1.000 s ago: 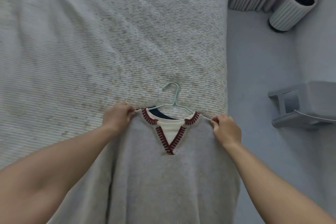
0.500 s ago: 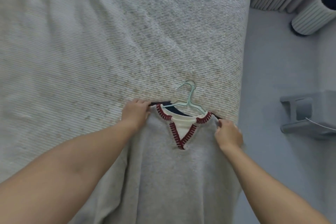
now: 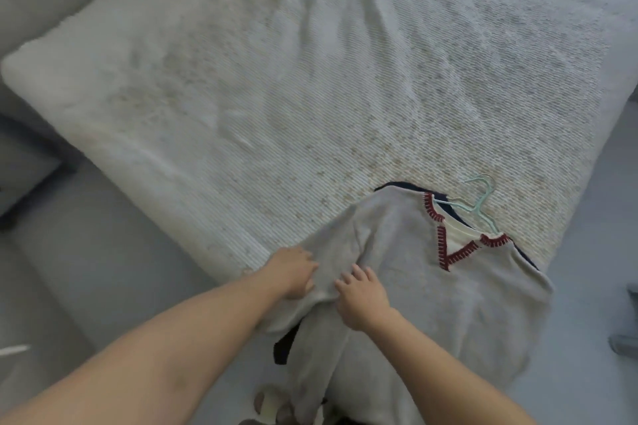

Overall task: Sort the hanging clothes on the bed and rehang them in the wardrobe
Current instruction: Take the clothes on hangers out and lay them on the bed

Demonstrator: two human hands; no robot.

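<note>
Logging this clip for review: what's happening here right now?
A person is working on a grey V-neck sweater that lies on its pale green hanger at the bed's near corner. Both hands are on its sleeve: the left hand grips the fabric, the right hand rests on it. A dark garment peeks out underneath.

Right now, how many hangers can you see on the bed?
1. A pale green hanger pokes out of the grey sweater's collar near the bed's right edge. Dark clothing lies underneath, so another could be hidden.
</note>
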